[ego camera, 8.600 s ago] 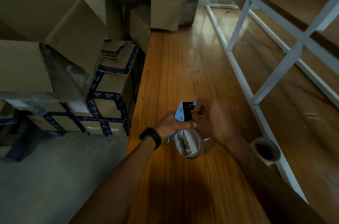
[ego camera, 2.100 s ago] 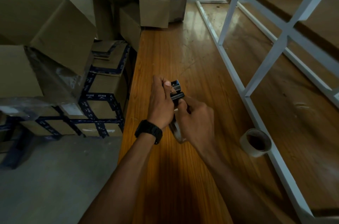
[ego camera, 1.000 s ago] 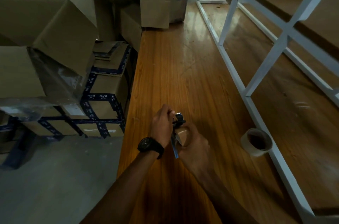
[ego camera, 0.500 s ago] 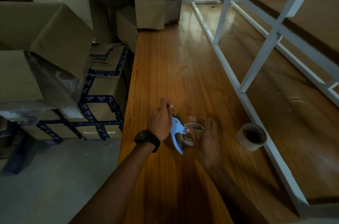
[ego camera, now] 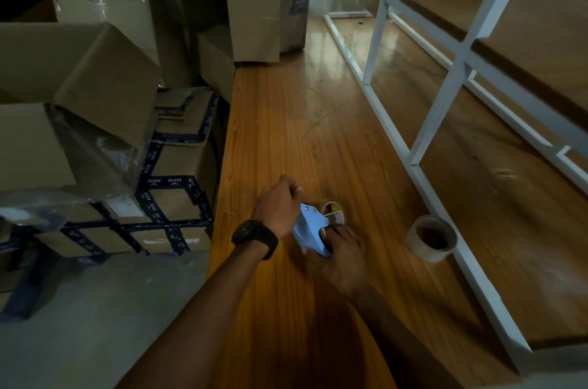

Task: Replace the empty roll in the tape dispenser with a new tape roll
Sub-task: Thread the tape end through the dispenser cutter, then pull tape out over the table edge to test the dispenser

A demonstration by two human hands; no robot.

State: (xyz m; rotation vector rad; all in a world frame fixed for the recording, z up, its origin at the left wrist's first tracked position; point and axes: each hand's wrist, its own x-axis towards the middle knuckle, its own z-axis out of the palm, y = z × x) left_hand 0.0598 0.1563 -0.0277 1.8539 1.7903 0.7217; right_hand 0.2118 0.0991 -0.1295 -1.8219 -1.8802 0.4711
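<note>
Blue tape dispenser (ego camera: pixel 310 228); empty roll (ego camera: pixel 431 237) apart

Lettering on the blue box tape (ego camera: pixel 168 181) is unreadably blurred.

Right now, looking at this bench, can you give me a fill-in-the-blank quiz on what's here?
1. The left hand and right hand hold a tape dispenser coloured ____.
2. The black watch sits on the ____ wrist.
3. The loose roll lies on the bench, to the ____ of both hands.
Missing words: blue; left; right.
</note>
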